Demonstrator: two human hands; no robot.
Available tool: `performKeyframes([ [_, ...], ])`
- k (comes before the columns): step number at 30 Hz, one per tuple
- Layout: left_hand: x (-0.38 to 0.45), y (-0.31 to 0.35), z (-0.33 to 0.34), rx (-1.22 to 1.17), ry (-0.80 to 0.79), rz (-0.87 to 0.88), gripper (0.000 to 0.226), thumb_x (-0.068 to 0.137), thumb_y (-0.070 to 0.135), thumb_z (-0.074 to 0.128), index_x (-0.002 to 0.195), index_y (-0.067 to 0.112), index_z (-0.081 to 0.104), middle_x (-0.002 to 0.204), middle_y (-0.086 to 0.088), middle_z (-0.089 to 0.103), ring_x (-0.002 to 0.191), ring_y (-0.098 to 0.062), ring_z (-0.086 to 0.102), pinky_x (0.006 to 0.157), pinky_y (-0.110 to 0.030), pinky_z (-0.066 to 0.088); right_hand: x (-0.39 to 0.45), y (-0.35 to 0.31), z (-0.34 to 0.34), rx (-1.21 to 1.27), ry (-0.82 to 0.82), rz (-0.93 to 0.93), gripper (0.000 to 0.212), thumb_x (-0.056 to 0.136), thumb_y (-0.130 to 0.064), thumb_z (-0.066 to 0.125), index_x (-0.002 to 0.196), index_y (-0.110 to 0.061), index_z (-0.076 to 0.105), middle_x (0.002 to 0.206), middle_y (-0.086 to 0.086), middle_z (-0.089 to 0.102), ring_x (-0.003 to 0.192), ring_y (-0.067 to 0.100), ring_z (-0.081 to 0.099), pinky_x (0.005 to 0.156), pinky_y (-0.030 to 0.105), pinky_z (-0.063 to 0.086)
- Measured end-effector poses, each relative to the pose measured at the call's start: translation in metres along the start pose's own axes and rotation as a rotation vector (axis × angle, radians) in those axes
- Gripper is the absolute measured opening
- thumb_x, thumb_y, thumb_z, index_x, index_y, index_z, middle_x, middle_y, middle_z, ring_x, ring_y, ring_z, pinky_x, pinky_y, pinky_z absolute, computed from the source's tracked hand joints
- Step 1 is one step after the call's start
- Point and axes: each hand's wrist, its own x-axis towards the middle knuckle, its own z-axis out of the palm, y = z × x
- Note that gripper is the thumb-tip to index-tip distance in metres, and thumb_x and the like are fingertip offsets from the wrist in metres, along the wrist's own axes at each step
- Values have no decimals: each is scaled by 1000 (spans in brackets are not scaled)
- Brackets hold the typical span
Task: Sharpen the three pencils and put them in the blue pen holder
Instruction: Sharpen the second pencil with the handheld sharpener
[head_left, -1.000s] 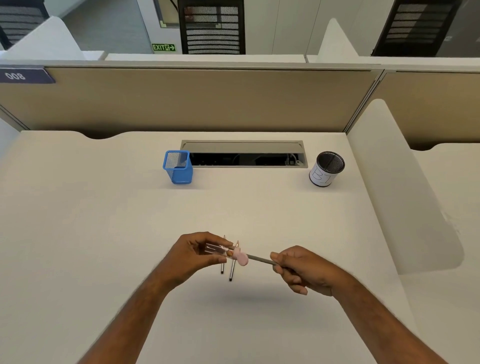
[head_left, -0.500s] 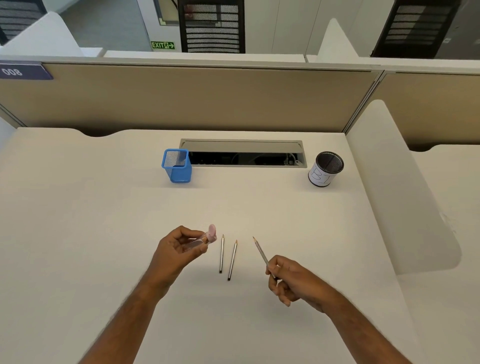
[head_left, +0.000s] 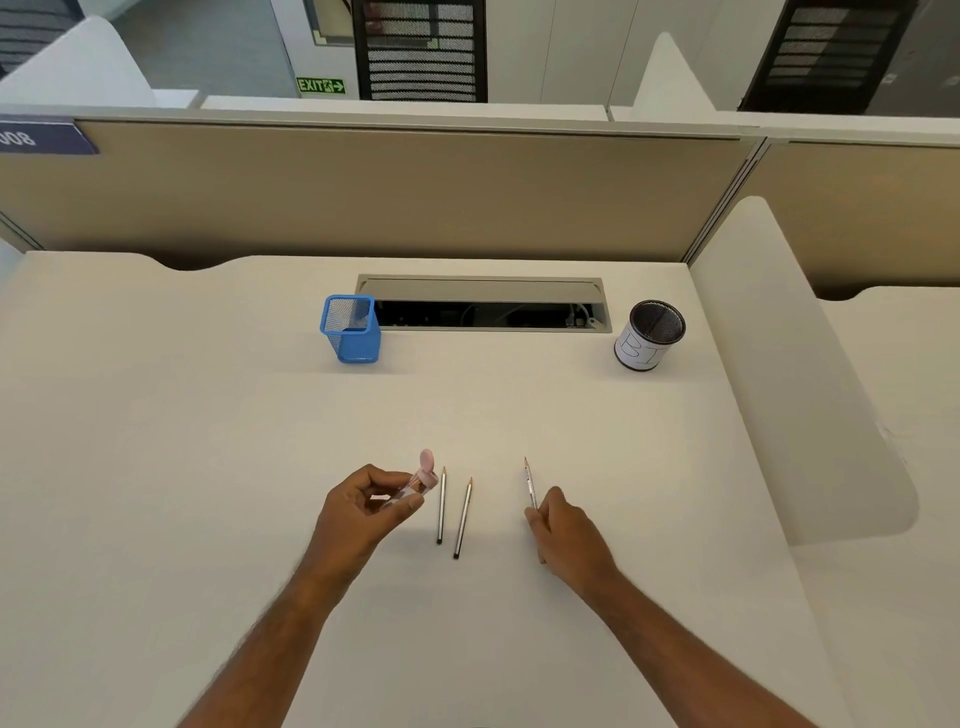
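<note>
Two pencils (head_left: 451, 512) on the desk (head_left: 156, 467) between both hands, pen holder (head_left: 350, 330) behind, cup (head_left: 647, 338) possibly farther right.

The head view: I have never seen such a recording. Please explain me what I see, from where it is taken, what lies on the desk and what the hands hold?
There is no machine here: a person works with two bare hands, and a camera worn on the head looks forward and down at them. The left hand grips a clear plastic sharpener with a pink cap. The right hand pinches a thin silver pencil, its point away from the person. Two more silver pencils lie side by side on the pale desk, between the hands. Further back stand a blue square mesh pen holder and a round black mesh cup with a white label, one at each end of a cable slot.
</note>
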Motion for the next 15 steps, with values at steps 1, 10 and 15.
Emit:
performKeyframes([
  [1,0,-1,0,7,3,-4,16,89,7,87,101,13,78,108,-5,84,92,-18,75,93,-33,58,3,1,2,-45,12,4,29,107,-41,45,95,-15,43,76,8,74,64,30,68,66,42,57],
  [10,1,-7,0,9,17,-37,18,87,9,89,100,16,79,102,0,85,91,-14,75,93,-30,57,13,-2,6,-236,0,13,33,107,-45,44,93,-16,41,85,4,59,84,38,63,68,37,39],
  [15,2,-8,-2,33,18,-34,18,87,10,89,101,15,79,102,0,85,88,-11,74,90,-29,57,14,-2,2,-223,-26,34,37,106,-50,46,93,-16,43,88,2,61,79,30,54,69,36,41],
])
